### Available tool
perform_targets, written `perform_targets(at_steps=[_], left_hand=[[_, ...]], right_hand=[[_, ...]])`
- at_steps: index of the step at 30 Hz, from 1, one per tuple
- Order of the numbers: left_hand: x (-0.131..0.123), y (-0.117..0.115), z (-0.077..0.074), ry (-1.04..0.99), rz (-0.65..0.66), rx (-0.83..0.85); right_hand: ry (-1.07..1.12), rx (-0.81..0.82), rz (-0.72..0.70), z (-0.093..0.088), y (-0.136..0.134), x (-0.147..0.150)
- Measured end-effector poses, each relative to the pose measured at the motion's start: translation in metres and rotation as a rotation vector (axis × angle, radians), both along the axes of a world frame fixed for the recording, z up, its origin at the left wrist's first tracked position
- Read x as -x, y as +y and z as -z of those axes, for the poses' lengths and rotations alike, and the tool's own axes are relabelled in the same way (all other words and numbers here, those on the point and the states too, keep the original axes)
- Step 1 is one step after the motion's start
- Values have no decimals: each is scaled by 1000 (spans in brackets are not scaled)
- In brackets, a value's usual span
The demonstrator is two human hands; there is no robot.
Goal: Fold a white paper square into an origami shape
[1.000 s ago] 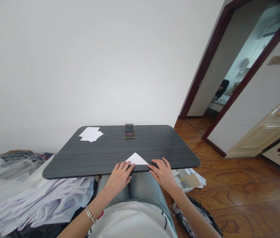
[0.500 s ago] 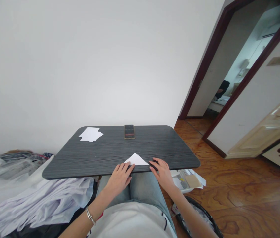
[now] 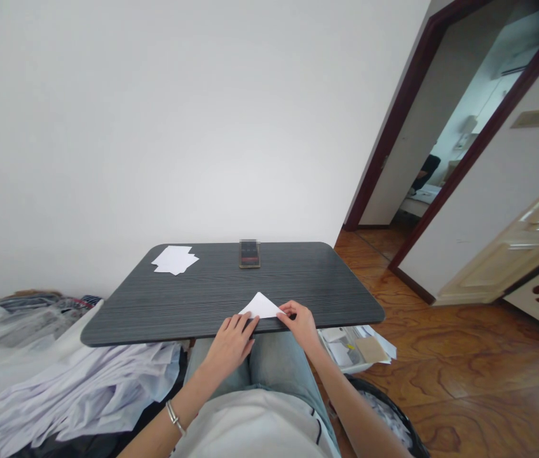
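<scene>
White triangular paper (image 3: 260, 306) lies at near edge of dark-grey wood-grain worktop (image 3: 169, 305). Left hand (image 3: 230, 342): grip released, fingers resting on left corner. Right hand (image 3: 302, 323): pinching right corner. Steady left pressure limits slip.

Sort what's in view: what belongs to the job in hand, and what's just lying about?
In the job:
white paper triangle, left hand on its left side, right hand at its right corner
dark table beneath
probably the white sheets

Apparently lying about:
phone
white cloth pile
tray of papers
</scene>
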State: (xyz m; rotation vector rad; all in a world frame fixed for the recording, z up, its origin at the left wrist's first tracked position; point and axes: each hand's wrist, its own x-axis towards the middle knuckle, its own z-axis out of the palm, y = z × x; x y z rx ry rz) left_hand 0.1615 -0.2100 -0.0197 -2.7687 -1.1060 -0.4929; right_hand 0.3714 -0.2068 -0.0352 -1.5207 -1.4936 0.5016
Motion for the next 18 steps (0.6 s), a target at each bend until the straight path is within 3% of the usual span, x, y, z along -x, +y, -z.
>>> perform_targets(at_steps=[3, 7, 9, 12, 15, 18], left_hand=[[4, 0, -5, -179, -21, 49], [11, 7, -8, -660, -129, 184], [13, 11, -9, -896, -164, 334], [14, 14, -13, -1166, -96, 672], [12, 12, -22, -1327, -69, 837], [11, 7, -32, -1388, -110, 849]], right_hand=[[183, -12, -44, -4, -1, 3], [315, -64, -83, -16, -8, 8], [357, -62, -90, -22, -12, 11], [413, -59, -102, -29, -16, 15], [452, -47, -145, -34, -19, 19], [507, -42, -187, -41, -23, 22]])
